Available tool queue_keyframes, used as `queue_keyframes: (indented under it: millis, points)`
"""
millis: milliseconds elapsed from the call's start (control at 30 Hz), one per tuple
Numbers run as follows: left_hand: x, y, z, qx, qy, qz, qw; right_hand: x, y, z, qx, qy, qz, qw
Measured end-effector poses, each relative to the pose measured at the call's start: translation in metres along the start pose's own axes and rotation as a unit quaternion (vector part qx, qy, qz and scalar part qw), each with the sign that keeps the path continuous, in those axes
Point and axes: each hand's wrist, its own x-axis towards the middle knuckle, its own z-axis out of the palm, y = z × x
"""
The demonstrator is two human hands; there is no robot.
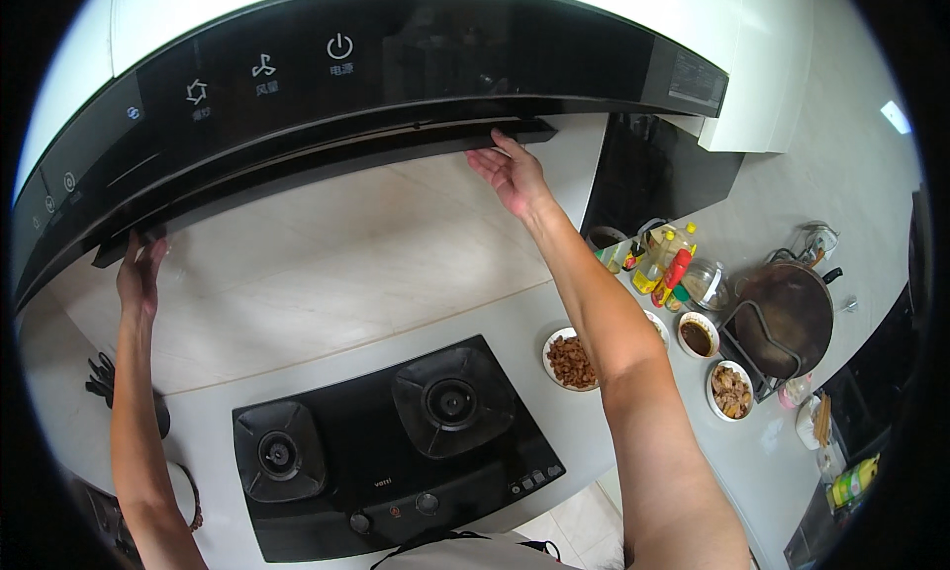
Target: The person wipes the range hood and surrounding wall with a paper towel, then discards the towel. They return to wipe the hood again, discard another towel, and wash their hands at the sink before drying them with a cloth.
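A long black panel (349, 159) hangs below the glossy front of the black range hood (475, 58), with a narrow gap showing between them. Near the panel's right end, my right hand (512, 175) grips its lower edge, thumb over the lip and fingers beneath. My left hand (139, 280) holds the panel close to its left end, its fingertips partly hidden behind the edge. Under my raised arms sits a black two-burner gas hob (356, 451), with nothing on either burner.
Right of the hob stand a plate of brown chopped food (568, 358), a bowl of dark sauce (698, 336) and a bowl of meat pieces (731, 392). Several bottles (660, 266) and a wok on a rack (787, 318) are farther right. Black-handled utensils (100, 377) stand left.
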Motion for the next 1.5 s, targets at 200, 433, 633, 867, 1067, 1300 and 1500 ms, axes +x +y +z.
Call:
queue_keyframes:
  millis: [200,433,633,867,1067,1300,1500]
  points:
    - [0.018,-0.006,-0.034,-0.006,0.001,0.026,1.000,0.003,0.001,0.007,-0.006,-0.003,0.011,1.000]
    - [0.008,-0.009,-0.019,0.003,-0.003,0.035,0.999,0.007,0.003,0.004,-0.031,-0.035,-0.011,0.999]
    - [0.013,-0.010,-0.007,-0.013,0.007,0.035,0.999,0.021,-0.001,0.003,-0.093,-0.029,0.003,0.995]
    - [0.032,-0.012,-0.019,-0.042,-0.013,0.030,0.999,0.030,-0.010,0.004,-0.154,-0.050,0.065,0.985]
    - [0.026,-0.021,-0.011,-0.039,-0.004,0.033,0.999,0.033,-0.013,-0.005,-0.205,-0.090,0.078,0.971]
    - [0.044,-0.012,-0.022,-0.036,0.014,0.007,0.999,0.034,-0.019,-0.005,-0.303,-0.077,0.096,0.945]
    - [0.024,-0.002,-0.028,0.020,0.050,0.002,0.999,0.018,-0.019,0.000,-0.340,0.051,0.028,0.939]
